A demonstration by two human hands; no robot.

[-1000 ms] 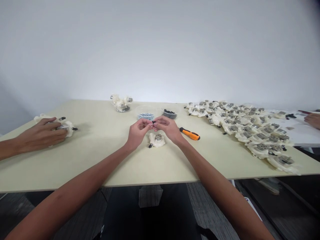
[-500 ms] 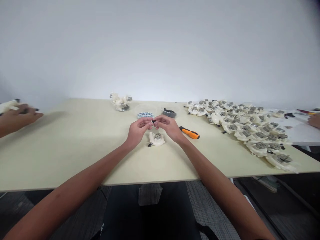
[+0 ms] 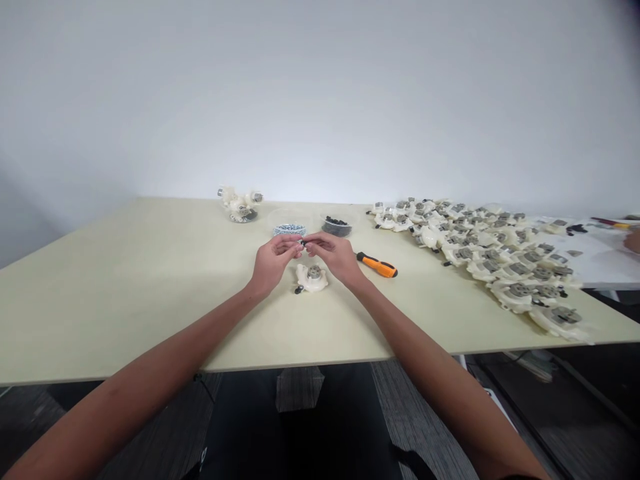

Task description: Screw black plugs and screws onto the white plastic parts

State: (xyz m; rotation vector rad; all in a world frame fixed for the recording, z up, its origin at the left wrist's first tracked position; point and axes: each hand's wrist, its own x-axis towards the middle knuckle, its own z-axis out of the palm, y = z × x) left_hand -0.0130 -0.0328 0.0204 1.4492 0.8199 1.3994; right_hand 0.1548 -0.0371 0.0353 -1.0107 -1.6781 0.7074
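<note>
Two hands meet above the counter [image 3: 150, 293], the left hand [image 3: 270, 264] and right hand [image 3: 336, 257] both in a fingertip grip, pinching one small black piece [image 3: 303, 244] between them, its details too small to tell. Just nearer the person, a cream plastic housing [image 3: 312, 280] with a round gray part lies on the counter, untouched. Close beyond the fingers, a clear tub of silvery bits [image 3: 290, 217] and a tub of black parts [image 3: 337, 231] limit forward reach. An orange-and-black screwdriver [image 3: 379, 265] lies just beside the right hand. Farther right, packed cream housings [image 3: 495, 257] hem in that side, from near the wall [image 3: 320, 100] toward the front edge; a co-worker's hand [image 3: 634, 241] shows past them. More housings [image 3: 239, 199] are heaped at back left. The front edge passes beneath the forearms; leftward, broad counter surface leaves sideways room.
</note>
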